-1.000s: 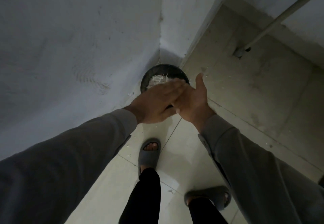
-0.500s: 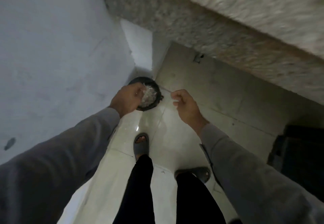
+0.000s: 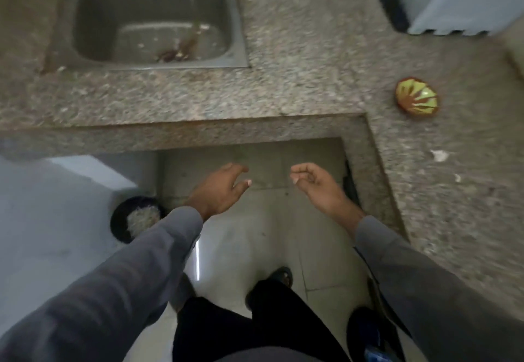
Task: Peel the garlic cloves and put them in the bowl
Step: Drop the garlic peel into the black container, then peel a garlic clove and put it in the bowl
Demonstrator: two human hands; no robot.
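I'm seeing both hands hanging over the floor in front of the counter (image 3: pixel 283 97), nothing held. L hand (image 3: pixel 219 188): fingers loosely spread. R hand (image 3: pixel 317 184): fingers loosely curled, empty. Bowl (image 3: pixel 416 97), green/brown, is sitting on the counter, well apart from R hand, up and to its right. Dark bin (image 3: pixel 122 219) w/ pale peel scraps is sitting on the floor under the counter edge, just left of L wrist. No cloves I can make out; blurry.

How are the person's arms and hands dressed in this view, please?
Both arms wear long grey sleeves reaching the wrists, the left sleeve and the right sleeve alike in plain soft cloth without visible markings. The left hand and right hand are bare: no gloves, rings or watch show.
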